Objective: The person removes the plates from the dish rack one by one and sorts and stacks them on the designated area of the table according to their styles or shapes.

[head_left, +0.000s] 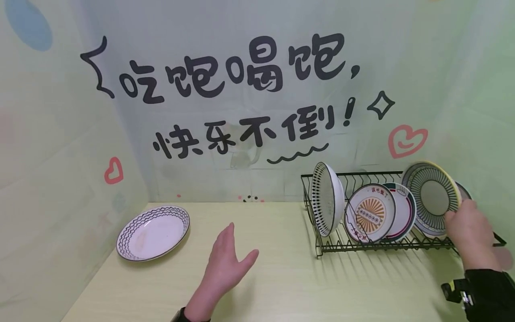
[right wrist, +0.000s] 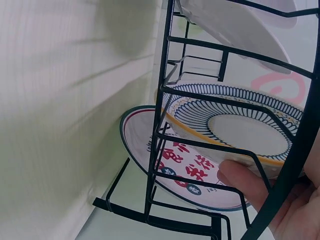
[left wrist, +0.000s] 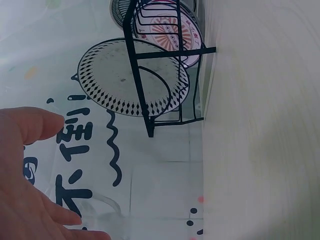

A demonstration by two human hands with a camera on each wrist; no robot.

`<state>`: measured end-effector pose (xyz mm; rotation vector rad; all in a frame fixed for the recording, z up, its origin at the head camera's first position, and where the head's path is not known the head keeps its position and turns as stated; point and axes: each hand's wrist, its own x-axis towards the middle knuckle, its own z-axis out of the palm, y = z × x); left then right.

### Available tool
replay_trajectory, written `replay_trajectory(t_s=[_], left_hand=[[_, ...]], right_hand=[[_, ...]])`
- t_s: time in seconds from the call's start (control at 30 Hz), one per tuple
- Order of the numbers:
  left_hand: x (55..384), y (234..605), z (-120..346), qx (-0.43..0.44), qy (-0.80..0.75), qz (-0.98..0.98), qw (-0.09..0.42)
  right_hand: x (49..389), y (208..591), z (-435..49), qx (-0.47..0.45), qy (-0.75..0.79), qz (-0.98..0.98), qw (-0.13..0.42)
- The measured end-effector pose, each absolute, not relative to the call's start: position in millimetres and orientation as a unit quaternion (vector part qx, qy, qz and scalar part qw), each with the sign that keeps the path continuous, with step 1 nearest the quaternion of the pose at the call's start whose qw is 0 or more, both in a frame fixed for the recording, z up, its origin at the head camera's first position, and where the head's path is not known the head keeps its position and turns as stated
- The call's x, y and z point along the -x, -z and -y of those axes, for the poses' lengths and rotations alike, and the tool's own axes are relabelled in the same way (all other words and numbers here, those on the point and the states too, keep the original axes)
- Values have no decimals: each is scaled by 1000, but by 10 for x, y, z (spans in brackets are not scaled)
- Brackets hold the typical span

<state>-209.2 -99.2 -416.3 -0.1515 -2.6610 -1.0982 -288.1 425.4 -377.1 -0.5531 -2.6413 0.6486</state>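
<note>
My right hand (head_left: 470,230) pinches the rim of a yellow-rimmed plate (head_left: 435,197) with a radiating blue pattern. This plate leans at the right end of a black wire dish rack (head_left: 318,248). In the right wrist view the thumb (right wrist: 240,177) lies over its lower edge, while most of the other fingers are hidden. Behind it in that view is a plate with red characters (right wrist: 175,167). My left hand (head_left: 225,266) is held over the table with fingers straight and thumb spread, holding nothing.
A white dish with a diamond-patterned rim (head_left: 327,199) stands at the rack's left end. Beside it lean a plate with an orange sunburst (head_left: 370,212) and a dark-rimmed plate (head_left: 404,210). A wavy-rimmed plate (head_left: 153,235) lies on the table's left side, near the printed backdrop (head_left: 225,183).
</note>
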Motion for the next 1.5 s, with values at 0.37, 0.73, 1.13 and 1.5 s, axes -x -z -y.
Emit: replay_trajectory(t_s=[0.37,0.73,1.13,1.5], left_hand=[[2118,4185,946,62,379,914,130],[2140,4169,902,68,385,912,120],[2145,4101,875,75,399,906,123],[2133,3992,872,74,403,902,138]], right_hand=[[2812,3720,-4248,202,-213,939,181],[2680,3625,-4231,227,-251,920,198],[2560,3576,-4073,217,-312,855,353],[2447,3461,-3912,192,-331,811,441]])
